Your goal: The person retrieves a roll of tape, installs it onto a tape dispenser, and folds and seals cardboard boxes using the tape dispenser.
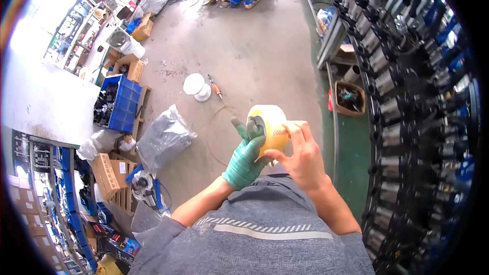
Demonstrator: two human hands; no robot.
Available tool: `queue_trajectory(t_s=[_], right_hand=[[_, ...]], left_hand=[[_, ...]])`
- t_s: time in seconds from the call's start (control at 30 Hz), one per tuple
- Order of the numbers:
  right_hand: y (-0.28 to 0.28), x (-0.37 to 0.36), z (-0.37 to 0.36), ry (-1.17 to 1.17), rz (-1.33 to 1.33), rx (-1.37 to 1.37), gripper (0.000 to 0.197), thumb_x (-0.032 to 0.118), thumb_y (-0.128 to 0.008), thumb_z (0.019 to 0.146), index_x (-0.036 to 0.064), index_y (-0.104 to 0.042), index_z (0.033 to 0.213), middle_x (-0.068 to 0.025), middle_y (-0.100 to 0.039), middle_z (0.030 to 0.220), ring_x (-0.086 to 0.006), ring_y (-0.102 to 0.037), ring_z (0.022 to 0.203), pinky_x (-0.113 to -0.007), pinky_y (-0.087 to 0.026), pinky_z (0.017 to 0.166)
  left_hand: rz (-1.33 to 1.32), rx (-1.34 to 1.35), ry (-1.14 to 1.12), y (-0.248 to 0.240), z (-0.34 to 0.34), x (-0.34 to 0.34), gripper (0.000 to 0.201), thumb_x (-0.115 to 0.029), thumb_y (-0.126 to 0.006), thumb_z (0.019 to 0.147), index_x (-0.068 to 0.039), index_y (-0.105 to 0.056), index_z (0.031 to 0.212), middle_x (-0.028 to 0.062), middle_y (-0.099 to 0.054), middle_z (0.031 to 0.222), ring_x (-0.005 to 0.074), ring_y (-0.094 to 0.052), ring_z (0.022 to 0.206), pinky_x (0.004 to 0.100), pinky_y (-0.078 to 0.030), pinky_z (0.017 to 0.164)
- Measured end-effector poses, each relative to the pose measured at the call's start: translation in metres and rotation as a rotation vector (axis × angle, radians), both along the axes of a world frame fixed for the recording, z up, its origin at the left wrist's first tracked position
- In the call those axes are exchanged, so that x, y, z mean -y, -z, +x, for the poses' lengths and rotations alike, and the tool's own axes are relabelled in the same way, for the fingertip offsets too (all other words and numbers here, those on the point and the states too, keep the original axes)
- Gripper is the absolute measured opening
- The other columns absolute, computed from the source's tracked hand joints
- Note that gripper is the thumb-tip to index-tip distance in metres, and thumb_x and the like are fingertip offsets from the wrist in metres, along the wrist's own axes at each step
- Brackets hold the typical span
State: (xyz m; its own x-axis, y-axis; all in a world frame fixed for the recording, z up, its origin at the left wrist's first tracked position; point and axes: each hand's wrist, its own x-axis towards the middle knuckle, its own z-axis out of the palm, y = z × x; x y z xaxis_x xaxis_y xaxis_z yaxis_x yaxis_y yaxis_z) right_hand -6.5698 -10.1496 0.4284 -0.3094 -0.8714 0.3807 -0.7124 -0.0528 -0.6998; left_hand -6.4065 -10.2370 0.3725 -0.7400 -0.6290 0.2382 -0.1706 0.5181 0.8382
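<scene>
In front of my body I hold up a wide roll of yellowish packing tape (274, 128). My left hand (245, 159), in a green glove with darker fingertips, grips the roll from its left side, with some fingers in the core. My bare right hand (304, 157) is at the roll's right side; its thumb and fingertips are bent against the outer tape surface. Whether a loose tape end lies between those fingers is too small to tell.
A white spool (196, 86) and an orange-handled tool (216, 89) lie on the floor ahead. At left are a grey plastic bag (164, 140), a blue crate (126, 103) and cardboard boxes (109, 175). A long rack of dark metal parts (387, 97) runs along the right.
</scene>
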Motion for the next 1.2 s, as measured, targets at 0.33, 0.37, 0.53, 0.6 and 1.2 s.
queue_trajectory(t_s=[0.33,0.37,0.53,0.6,1.2], right_hand=[[-0.006,0.225,-0.148,-0.186,0.002,0.070,0.066,0.027,-0.084,0.072,0.0029,-0.051,0.123,-0.0151,-0.054,0.105,-0.0310,-0.060,0.082,-0.039,-0.052,0.072],[-0.006,0.249,-0.164,-0.147,-0.005,0.093,0.065,0.028,-0.085,0.070,0.0026,-0.053,0.121,-0.0144,-0.054,0.105,-0.0306,-0.060,0.083,-0.039,-0.052,0.072],[-0.008,0.375,-0.243,-0.066,0.019,-0.057,0.066,0.032,-0.086,0.067,0.0026,-0.055,0.118,-0.0127,-0.053,0.104,-0.0297,-0.060,0.089,-0.039,-0.053,0.073],[-0.013,0.425,-0.270,-0.029,-0.003,-0.070,0.054,0.027,-0.084,0.073,0.0027,-0.058,0.113,-0.0128,-0.055,0.103,-0.0301,-0.061,0.089,-0.038,-0.054,0.074],[0.009,0.848,-0.529,-0.130,-0.101,-0.037,0.025,-0.006,-0.068,0.070,0.0056,-0.052,0.086,-0.0089,-0.055,0.082,-0.0261,-0.058,0.062,-0.036,-0.049,0.051]], left_hand=[[0.086,0.048,-0.052,0.000,-0.132,0.205,0.063,0.000,-0.075,0.078,-0.004,-0.044,0.133,0.0305,-0.031,0.149,0.0477,-0.041,0.129,0.0441,-0.043,0.101],[0.106,0.032,-0.041,-0.002,-0.149,0.229,0.062,0.001,-0.075,0.078,-0.004,-0.045,0.132,0.0294,-0.035,0.145,0.0469,-0.043,0.126,0.0442,-0.043,0.099],[0.151,-0.072,0.029,0.021,-0.228,0.362,0.062,0.003,-0.075,0.076,-0.003,-0.046,0.130,0.0268,-0.041,0.139,0.0451,-0.048,0.119,0.0444,-0.044,0.098],[0.225,-0.069,0.055,0.022,-0.260,0.414,0.067,0.003,-0.075,0.076,-0.004,-0.043,0.134,0.0284,-0.036,0.145,0.0469,-0.042,0.127,0.0458,-0.039,0.103],[0.210,0.166,0.035,-0.018,-0.503,0.836,0.048,-0.002,-0.073,0.082,-0.005,-0.050,0.123,0.0150,-0.061,0.114,0.0280,-0.062,0.102,0.0374,-0.051,0.085]])
